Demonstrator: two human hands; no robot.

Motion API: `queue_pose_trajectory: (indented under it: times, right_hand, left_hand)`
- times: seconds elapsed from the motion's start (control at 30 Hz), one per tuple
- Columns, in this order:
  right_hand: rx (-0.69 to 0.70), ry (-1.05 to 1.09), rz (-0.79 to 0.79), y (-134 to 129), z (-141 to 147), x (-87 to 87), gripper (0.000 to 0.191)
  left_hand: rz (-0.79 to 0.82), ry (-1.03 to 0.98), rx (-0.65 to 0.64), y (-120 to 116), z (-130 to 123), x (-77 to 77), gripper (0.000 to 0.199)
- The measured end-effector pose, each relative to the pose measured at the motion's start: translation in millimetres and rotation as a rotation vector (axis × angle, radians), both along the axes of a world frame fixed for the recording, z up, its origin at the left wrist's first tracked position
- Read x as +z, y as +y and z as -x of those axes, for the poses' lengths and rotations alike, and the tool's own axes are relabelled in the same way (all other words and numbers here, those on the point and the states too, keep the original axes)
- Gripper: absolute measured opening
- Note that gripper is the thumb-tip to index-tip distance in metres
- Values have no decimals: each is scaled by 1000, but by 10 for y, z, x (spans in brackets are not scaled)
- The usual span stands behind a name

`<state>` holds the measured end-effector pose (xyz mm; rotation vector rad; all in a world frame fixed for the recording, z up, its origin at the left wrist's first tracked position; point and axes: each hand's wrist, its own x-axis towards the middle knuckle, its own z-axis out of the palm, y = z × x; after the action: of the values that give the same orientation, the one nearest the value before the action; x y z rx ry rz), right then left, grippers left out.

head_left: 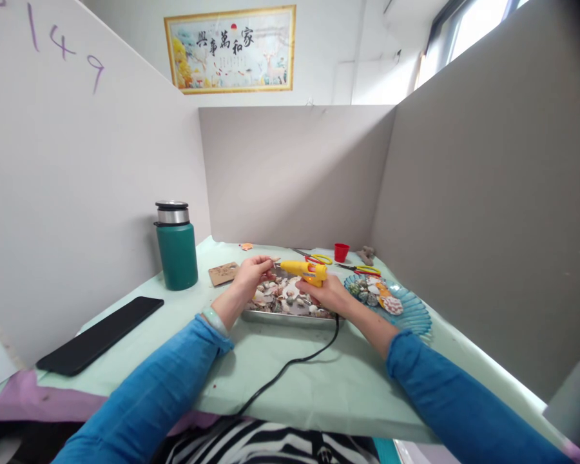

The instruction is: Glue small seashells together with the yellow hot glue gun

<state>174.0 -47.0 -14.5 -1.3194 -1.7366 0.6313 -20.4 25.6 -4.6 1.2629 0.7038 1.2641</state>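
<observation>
My right hand [327, 294] is wrapped round the handle of a yellow glue gun [300, 268], its nozzle pointing left. A black cord [290, 365] runs from below that hand down to the front edge of the table. My left hand [254, 274] pinches a small pale piece [275, 260] close to the nozzle; it looks like a shell, but is too small to be sure. Whether nozzle and piece touch, I cannot tell. Beneath both hands lies a metal tray [290, 318] filled with many small seashells [286, 291], partly hidden by the hands.
On the right is a blue scalloped plate [415, 312] bearing larger shells [391, 305]. Behind are two pairs of scissors [319, 259] [367, 270] and a red cup [341, 252]. At left stand a green bottle [176, 254], a brown card [223, 274] and a black phone-like slab [101, 335]. Grey partitions [294, 174] enclose the table.
</observation>
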Motion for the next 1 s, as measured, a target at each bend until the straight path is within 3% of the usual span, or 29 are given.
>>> queue_pose_trajectory:
  times: [1.0]
  right_hand:
    - [-36, -22, 12, -18, 9, 6, 32]
  left_hand:
    - [22, 6, -29, 3, 7, -8, 20]
